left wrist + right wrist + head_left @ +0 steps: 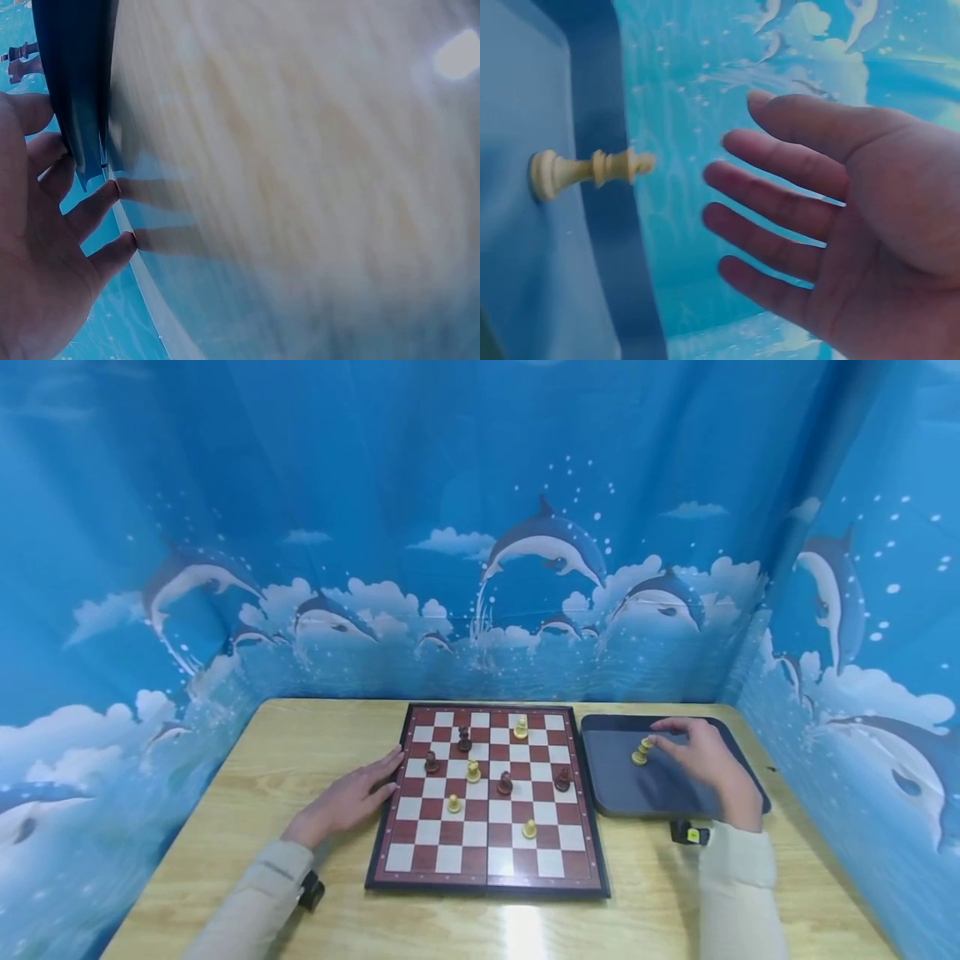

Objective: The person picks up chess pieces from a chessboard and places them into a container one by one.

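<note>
A: The pale chess piece point(640, 755)?
B: Upright in the tray point(612, 790) — right hand point(705, 753) just beside it, fingers extended, gripping nothing.
A: Sound technique?
B: Probably a light pinch, kept vertical — left hand point(351, 798) resting, unclenched, against the chessboard point(448, 858).

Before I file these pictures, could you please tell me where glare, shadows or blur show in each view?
Head view: white glare on the table below the chessboard; left wrist view: table blurred, bright spot upper right, dark streaks (shadows or reflections) beside two fingers of the left hand; right wrist view: dim, bluish cast over right hand, chess piece and tray.
</note>
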Demonstrator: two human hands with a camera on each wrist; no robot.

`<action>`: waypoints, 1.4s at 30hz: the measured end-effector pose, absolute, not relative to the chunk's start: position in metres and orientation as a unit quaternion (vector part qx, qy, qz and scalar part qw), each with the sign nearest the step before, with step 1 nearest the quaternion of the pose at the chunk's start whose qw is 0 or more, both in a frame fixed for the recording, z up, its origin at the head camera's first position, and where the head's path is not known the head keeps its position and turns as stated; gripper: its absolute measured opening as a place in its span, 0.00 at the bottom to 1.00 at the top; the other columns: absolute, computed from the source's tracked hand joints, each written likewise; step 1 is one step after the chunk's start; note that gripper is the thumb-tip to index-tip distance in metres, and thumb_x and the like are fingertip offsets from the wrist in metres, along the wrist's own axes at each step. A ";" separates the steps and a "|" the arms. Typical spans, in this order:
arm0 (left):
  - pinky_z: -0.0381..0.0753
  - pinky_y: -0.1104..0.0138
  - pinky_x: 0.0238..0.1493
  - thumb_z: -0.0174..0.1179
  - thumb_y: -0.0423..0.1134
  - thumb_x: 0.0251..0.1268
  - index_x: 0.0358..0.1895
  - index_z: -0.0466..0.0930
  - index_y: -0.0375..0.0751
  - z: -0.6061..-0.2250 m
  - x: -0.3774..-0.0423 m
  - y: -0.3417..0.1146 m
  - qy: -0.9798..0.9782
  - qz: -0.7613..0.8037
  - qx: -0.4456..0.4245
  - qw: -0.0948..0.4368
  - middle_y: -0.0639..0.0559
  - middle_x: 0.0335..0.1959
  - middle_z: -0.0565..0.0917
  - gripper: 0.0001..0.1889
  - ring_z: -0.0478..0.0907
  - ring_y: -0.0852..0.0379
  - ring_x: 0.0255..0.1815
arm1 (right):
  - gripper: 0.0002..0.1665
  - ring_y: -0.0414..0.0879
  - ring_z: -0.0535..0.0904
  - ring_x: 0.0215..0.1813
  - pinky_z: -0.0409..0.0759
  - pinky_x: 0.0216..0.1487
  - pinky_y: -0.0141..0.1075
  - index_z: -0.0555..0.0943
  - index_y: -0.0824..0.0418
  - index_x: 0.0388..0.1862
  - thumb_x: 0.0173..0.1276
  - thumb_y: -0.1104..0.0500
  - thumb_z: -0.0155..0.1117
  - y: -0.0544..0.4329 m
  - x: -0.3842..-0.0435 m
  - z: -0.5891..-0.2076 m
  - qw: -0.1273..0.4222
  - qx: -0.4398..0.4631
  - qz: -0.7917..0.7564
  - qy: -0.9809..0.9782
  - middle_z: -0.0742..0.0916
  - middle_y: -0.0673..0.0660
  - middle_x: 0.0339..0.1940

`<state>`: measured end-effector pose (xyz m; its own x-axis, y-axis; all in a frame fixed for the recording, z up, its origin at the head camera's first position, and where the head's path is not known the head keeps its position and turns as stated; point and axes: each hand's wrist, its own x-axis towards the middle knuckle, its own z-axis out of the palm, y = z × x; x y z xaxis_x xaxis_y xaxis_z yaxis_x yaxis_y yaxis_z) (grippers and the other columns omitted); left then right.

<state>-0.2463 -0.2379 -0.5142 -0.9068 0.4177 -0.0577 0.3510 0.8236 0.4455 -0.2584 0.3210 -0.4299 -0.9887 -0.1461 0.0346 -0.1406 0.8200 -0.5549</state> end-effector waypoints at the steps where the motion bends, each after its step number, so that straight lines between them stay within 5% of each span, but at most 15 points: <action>1: 0.60 0.41 0.77 0.44 0.54 0.82 0.82 0.52 0.51 -0.513 -0.247 -0.238 0.952 0.218 0.201 0.078 0.51 0.84 0.52 0.31 0.58 0.40 0.80 | 0.23 0.69 0.77 0.63 0.81 0.55 0.61 0.81 0.67 0.62 0.78 0.52 0.60 0.320 -0.258 -0.428 0.007 -0.079 -0.290 0.954 0.83 0.71 0.62; 9: 0.59 0.41 0.78 0.45 0.53 0.82 0.82 0.52 0.50 -0.515 -0.247 -0.239 0.950 0.221 0.209 0.074 0.51 0.84 0.52 0.32 0.58 0.40 0.80 | 0.23 0.65 0.79 0.62 0.83 0.55 0.57 0.81 0.66 0.63 0.78 0.52 0.60 0.312 -0.250 -0.417 0.024 -0.114 -0.319 0.940 0.84 0.68 0.61; 16: 0.60 0.42 0.78 0.45 0.54 0.82 0.82 0.52 0.51 -0.511 -0.247 -0.239 0.951 0.221 0.201 0.078 0.52 0.84 0.51 0.31 0.58 0.42 0.80 | 0.23 0.57 0.84 0.58 0.86 0.49 0.36 0.80 0.62 0.65 0.79 0.50 0.60 0.295 -0.251 -0.415 0.055 -0.162 -0.412 0.895 0.85 0.65 0.62; 24: 0.61 0.42 0.77 0.45 0.54 0.82 0.81 0.53 0.50 -0.516 -0.247 -0.241 0.950 0.220 0.208 0.076 0.51 0.84 0.52 0.32 0.58 0.41 0.80 | 0.22 0.64 0.80 0.64 0.83 0.61 0.52 0.81 0.64 0.64 0.78 0.54 0.61 0.267 -0.266 -0.435 0.117 -0.211 -0.494 0.835 0.83 0.66 0.64; 29: 0.61 0.43 0.77 0.45 0.53 0.82 0.81 0.53 0.49 -0.516 -0.246 -0.241 0.950 0.219 0.211 0.073 0.49 0.84 0.52 0.31 0.58 0.40 0.80 | 0.21 0.67 0.79 0.64 0.83 0.62 0.50 0.81 0.65 0.63 0.77 0.55 0.62 0.257 -0.268 -0.442 0.139 -0.230 -0.518 0.812 0.82 0.71 0.64; 37: 0.61 0.41 0.77 0.45 0.52 0.82 0.81 0.53 0.48 -0.514 -0.247 -0.239 0.948 0.226 0.215 0.068 0.48 0.84 0.52 0.31 0.59 0.39 0.80 | 0.22 0.66 0.78 0.65 0.83 0.57 0.32 0.80 0.67 0.63 0.75 0.57 0.64 0.250 -0.274 -0.448 0.144 -0.238 -0.506 0.816 0.82 0.70 0.63; 42: 0.60 0.42 0.77 0.46 0.52 0.82 0.81 0.53 0.48 -0.515 -0.248 -0.238 0.948 0.223 0.214 0.071 0.49 0.84 0.52 0.32 0.59 0.39 0.80 | 0.24 0.67 0.77 0.66 0.83 0.59 0.39 0.80 0.68 0.63 0.74 0.57 0.66 0.244 -0.276 -0.455 0.146 -0.252 -0.474 0.831 0.83 0.68 0.62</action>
